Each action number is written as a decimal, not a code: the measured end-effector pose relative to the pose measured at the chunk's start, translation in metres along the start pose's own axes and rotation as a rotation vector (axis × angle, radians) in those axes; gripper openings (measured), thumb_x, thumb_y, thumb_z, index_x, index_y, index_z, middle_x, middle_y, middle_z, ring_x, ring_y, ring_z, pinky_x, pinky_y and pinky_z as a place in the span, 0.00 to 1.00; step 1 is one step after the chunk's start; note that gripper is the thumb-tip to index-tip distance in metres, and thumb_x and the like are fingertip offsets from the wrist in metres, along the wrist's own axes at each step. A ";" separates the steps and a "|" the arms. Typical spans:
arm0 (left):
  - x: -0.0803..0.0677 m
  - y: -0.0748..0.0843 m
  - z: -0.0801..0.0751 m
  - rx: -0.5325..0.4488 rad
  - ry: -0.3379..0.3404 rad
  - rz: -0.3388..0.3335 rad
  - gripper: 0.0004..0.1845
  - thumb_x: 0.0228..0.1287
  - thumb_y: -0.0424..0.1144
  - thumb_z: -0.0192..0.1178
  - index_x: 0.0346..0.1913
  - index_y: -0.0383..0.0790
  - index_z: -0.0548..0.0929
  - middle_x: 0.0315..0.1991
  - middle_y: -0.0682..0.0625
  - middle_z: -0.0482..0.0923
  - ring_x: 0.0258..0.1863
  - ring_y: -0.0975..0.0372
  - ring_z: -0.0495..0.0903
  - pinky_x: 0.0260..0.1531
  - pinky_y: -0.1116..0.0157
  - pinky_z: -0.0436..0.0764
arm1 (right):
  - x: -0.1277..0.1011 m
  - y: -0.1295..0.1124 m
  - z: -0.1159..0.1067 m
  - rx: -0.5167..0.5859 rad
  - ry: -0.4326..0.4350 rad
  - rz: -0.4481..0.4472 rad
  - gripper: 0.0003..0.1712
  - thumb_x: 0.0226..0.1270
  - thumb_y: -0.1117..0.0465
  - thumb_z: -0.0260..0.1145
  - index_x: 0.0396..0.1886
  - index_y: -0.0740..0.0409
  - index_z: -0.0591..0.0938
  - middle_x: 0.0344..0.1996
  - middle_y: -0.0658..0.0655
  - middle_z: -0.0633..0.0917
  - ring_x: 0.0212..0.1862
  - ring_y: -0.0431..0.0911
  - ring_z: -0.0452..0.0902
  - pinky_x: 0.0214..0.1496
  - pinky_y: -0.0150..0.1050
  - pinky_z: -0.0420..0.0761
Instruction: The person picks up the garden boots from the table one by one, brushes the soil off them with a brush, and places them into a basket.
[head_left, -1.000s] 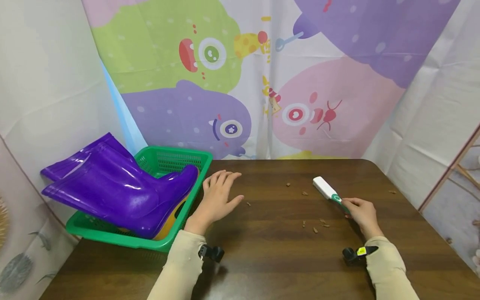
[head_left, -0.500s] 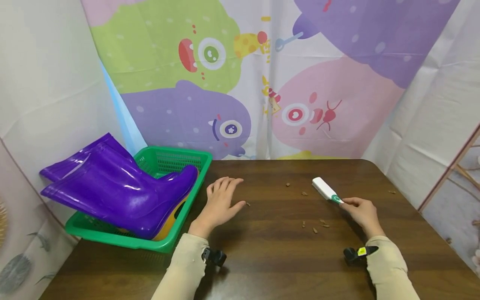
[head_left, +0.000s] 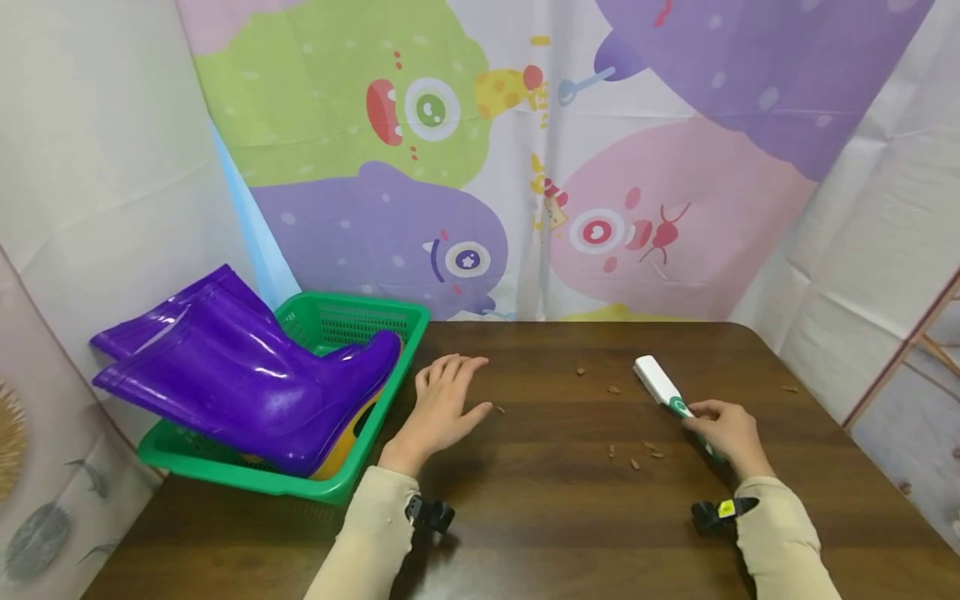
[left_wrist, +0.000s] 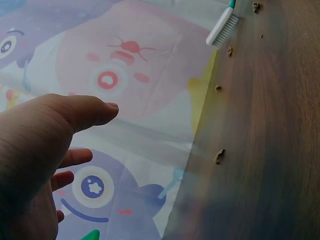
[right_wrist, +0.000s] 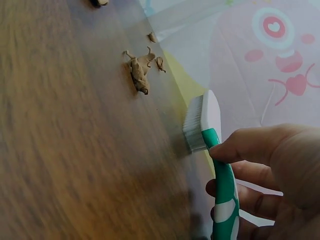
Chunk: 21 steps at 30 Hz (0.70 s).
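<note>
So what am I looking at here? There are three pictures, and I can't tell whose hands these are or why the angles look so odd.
No machine here: a person sits at a dark wooden table wearing three small cameras. The wide picture comes from one on the head, looking down at both hands. The other two come from cameras strapped to each wrist, so they look tilted and very close.

The right hand grips the green handle of a white brush, whose bristles rest on the table. The left hand lies flat and open on the wood, holding nothing.

Small brown crumbs are scattered on the table between the hands. At the left edge stands a green basket with purple rubber boots lying in it. Behind hangs a cloth with cartoon monsters.
</note>
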<state>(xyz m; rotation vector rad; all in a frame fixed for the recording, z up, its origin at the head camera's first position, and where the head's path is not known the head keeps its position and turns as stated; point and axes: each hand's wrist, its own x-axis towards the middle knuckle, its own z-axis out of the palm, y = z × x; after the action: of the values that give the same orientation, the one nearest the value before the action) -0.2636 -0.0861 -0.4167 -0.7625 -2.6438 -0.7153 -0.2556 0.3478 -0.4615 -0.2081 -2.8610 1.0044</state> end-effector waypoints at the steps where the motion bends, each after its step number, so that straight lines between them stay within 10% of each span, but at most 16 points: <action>1: 0.000 0.000 0.000 0.003 0.000 0.001 0.32 0.65 0.43 0.67 0.69 0.41 0.69 0.61 0.40 0.70 0.67 0.45 0.58 0.62 0.40 0.55 | 0.000 0.000 0.000 -0.004 -0.001 0.001 0.25 0.63 0.57 0.68 0.52 0.74 0.81 0.36 0.66 0.85 0.36 0.53 0.77 0.32 0.41 0.74; 21: 0.002 0.011 -0.010 0.122 0.079 0.011 0.31 0.63 0.44 0.68 0.67 0.41 0.71 0.62 0.41 0.69 0.67 0.46 0.60 0.63 0.39 0.56 | -0.008 -0.040 -0.013 -0.167 0.076 -0.147 0.24 0.62 0.57 0.69 0.51 0.70 0.82 0.41 0.69 0.85 0.42 0.64 0.81 0.36 0.57 0.80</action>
<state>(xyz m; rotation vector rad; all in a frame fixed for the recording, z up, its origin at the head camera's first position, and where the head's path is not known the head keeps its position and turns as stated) -0.2574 -0.0829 -0.4033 -0.7000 -2.5825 -0.5633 -0.2498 0.3233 -0.4262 -0.0459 -2.8424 0.7162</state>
